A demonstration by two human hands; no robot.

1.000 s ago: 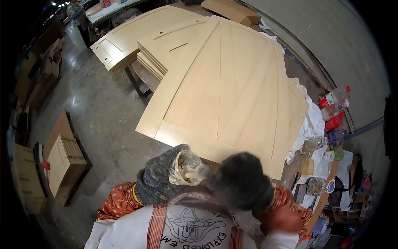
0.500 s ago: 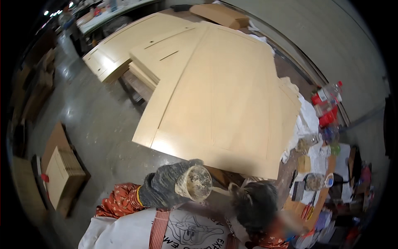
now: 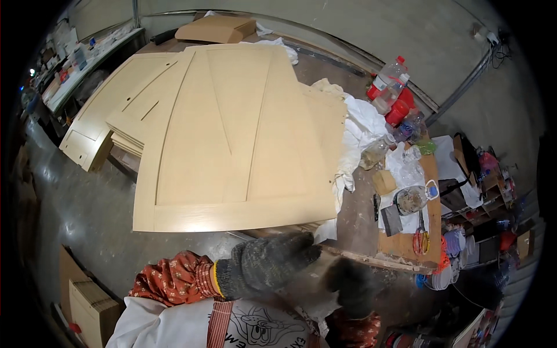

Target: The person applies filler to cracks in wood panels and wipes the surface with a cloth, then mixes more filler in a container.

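Note:
Both of my hands wear dark grey knit gloves and hover close to my chest, over the near edge of the workbench (image 3: 371,261). My left hand (image 3: 267,264) lies back-up with its fingers pointing right; whatever is under the palm is hidden. My right hand (image 3: 351,284) is a blurred dark shape just to its right, fingers curled, and I cannot tell if it holds anything. Ahead of both hands lies a large pale wooden door panel (image 3: 232,133), flat on the bench.
More pale panels (image 3: 130,124) are stacked to the left. A white cloth (image 3: 362,130), plastic bottles (image 3: 390,81), a red container (image 3: 400,110), a glass jar (image 3: 412,198), a sanding block (image 3: 384,181) and scissors (image 3: 419,239) crowd the right side. Cardboard boxes (image 3: 87,301) stand lower left.
My left hand turned over, so the round pale thing it held up is out of sight. My right hand dropped lower and to the right. The view tilted up over the bench.

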